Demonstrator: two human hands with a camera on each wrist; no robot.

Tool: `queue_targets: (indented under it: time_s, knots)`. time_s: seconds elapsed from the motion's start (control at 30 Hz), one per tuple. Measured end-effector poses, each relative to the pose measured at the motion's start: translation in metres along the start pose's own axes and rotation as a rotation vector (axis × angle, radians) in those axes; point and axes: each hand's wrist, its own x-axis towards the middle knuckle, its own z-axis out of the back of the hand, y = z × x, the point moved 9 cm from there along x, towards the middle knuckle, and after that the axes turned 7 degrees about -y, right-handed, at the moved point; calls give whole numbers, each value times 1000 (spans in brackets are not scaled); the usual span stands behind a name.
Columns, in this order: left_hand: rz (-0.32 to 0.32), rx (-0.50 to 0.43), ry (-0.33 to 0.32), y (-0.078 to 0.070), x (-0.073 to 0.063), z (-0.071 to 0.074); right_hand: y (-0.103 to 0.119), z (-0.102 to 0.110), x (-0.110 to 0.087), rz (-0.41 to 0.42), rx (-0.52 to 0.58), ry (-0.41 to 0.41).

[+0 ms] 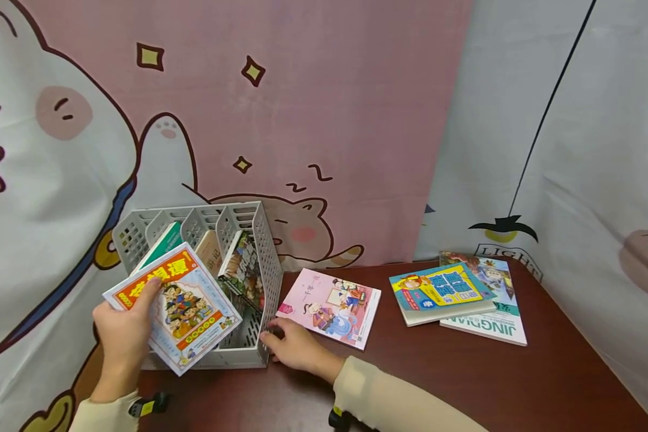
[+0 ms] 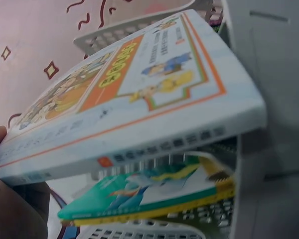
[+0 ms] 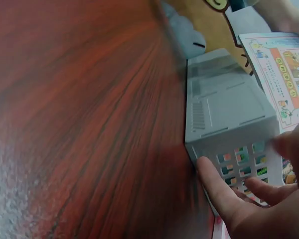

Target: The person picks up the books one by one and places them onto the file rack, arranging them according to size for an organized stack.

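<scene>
My left hand (image 1: 124,330) grips a book with a pale blue-and-white cover and orange-red title (image 1: 197,306), thumb on top of the cover. The book is tilted in front of the grey file holder (image 1: 272,270) and hides part of its compartments. At the holder's front right corner, my right hand (image 1: 291,345) holds the side wall, its fingers (image 3: 222,191) against the perforated outer face. Inside the holder stand a green book (image 1: 164,245), a tan book (image 1: 209,252) and a dark, colourfully printed book (image 1: 245,270), in separate compartments.
A pink book (image 1: 324,306) lies flat on the dark red-brown table (image 1: 410,372), right of the holder. Further right, a blue-and-yellow book (image 1: 437,288) overlaps a white-and-green one (image 1: 497,321). A printed cloth (image 1: 329,90) hangs behind the table.
</scene>
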Motion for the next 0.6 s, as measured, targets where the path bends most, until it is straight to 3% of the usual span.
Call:
queue_targets:
  time_s: [0.1, 0.23, 0.33, 0.47, 0.6]
  knots:
    - [-16, -17, -47, -6, 6, 10, 3, -1, -1, -7, -42, 1]
    - [-60, -15, -92, -12, 12, 17, 8, 2, -1, 24, -176, -41]
    - [-122, -2, -105, -18, 15, 13, 12, 4, -2, 37, -245, -74]
    - [-231, 54, -115, -28, 14, 4, 13, 5, -3, 34, -251, -78]
    - [-300, 101, -151, -35, 10, -4, 12, 1, -3, 33, -253, -63]
